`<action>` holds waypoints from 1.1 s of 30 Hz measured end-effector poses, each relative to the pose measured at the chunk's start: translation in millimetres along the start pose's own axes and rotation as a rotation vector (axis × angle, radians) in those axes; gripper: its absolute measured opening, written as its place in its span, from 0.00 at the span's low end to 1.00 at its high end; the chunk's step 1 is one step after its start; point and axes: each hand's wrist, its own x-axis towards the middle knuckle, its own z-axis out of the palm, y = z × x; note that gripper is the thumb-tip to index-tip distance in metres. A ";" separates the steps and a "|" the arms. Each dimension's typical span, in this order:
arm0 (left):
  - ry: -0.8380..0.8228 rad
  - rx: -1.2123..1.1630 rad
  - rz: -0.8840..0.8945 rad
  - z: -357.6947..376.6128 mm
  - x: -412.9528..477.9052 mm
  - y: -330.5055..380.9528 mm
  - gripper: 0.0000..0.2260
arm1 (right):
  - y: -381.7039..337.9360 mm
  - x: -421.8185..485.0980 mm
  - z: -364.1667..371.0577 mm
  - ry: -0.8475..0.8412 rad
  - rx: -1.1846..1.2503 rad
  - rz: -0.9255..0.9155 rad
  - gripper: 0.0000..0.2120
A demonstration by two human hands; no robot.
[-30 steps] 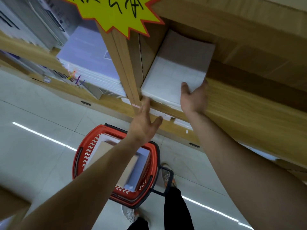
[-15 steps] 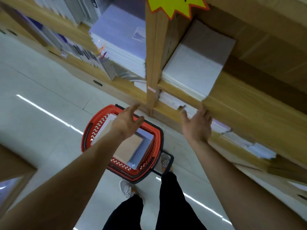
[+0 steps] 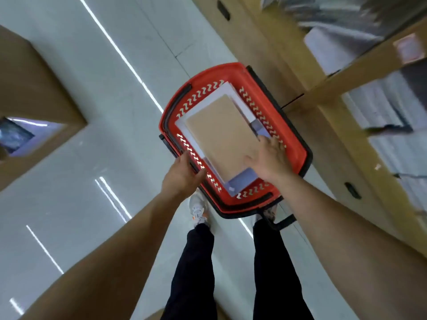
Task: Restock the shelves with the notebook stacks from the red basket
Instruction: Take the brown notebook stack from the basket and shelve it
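Brown-covered notebook stack [image 3: 221, 135] lying in the red basket [image 3: 298, 144], judged heavy, stiff and smooth, best lifted from under both long edges; my right hand [image 3: 269, 158] spreads empty-fingered above the basket's right side, my left hand [image 3: 182, 174] at the basket's left rim, grip indiscernible.

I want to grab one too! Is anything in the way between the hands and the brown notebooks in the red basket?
Nothing visible is. The brown notebook stack lies uncovered on top in the red basket. The right hand is over its near corner, the left hand by the left rim.
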 end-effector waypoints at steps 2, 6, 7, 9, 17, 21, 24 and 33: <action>0.037 -0.136 -0.042 31.1 19.4 -3.2 0.38 | 3.4 37.2 16.7 -0.022 -0.050 -0.015 0.37; 0.130 -0.368 -0.095 85.0 54.7 2.1 0.36 | 15.5 103.2 51.4 -0.021 -0.104 -0.019 0.42; 0.165 -0.444 -0.103 96.9 62.0 2.2 0.34 | 19.4 116.4 59.7 -0.016 -0.089 -0.021 0.43; 0.214 -0.586 -0.129 113.6 71.5 3.5 0.32 | 27.1 135.4 73.4 -0.023 -0.019 -0.040 0.44; 0.266 -0.682 -0.128 140.0 87.0 7.3 0.27 | 45.7 152.0 74.2 -0.053 0.176 0.004 0.59; 0.303 -0.752 -0.140 143.0 88.4 7.4 0.23 | 43.7 146.4 68.7 -0.078 0.195 -0.003 0.53; 0.307 -0.803 -0.137 144.4 86.6 6.6 0.26 | 48.6 133.7 75.0 -0.077 0.279 -0.007 0.49; 0.259 -0.824 -0.119 122.4 74.8 0.4 0.33 | 51.2 82.3 85.2 0.068 0.550 -0.040 0.30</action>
